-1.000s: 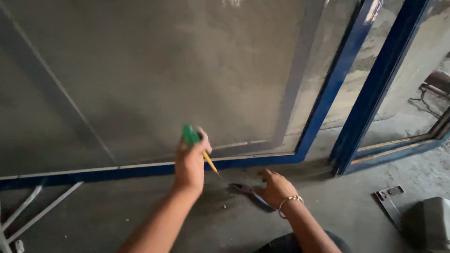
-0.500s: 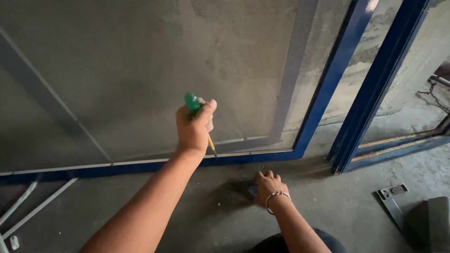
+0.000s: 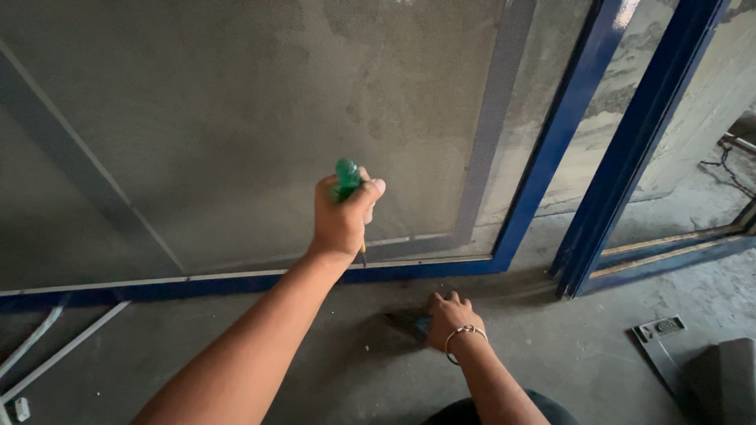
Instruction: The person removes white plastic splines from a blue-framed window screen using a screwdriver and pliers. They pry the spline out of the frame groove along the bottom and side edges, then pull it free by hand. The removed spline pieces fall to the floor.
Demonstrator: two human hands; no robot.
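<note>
Close by, the right hand (image 3: 449, 315) lies on the floor (image 3: 331, 362), its fingers bent over a dark, partly blue thing I cannot make out. Farther off, the left hand (image 3: 342, 216) has its fingers shut tight around a green-handled screwdriver (image 3: 347, 175), the tip pointing down below them at the blue frame (image 3: 409, 271). The tip is near the frame's bottom bar, but whether the work there is started or done does not show.

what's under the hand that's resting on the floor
Under the right hand a dark tool with a blue part sticks out on the concrete floor. The rest is covered by the palm.
</note>
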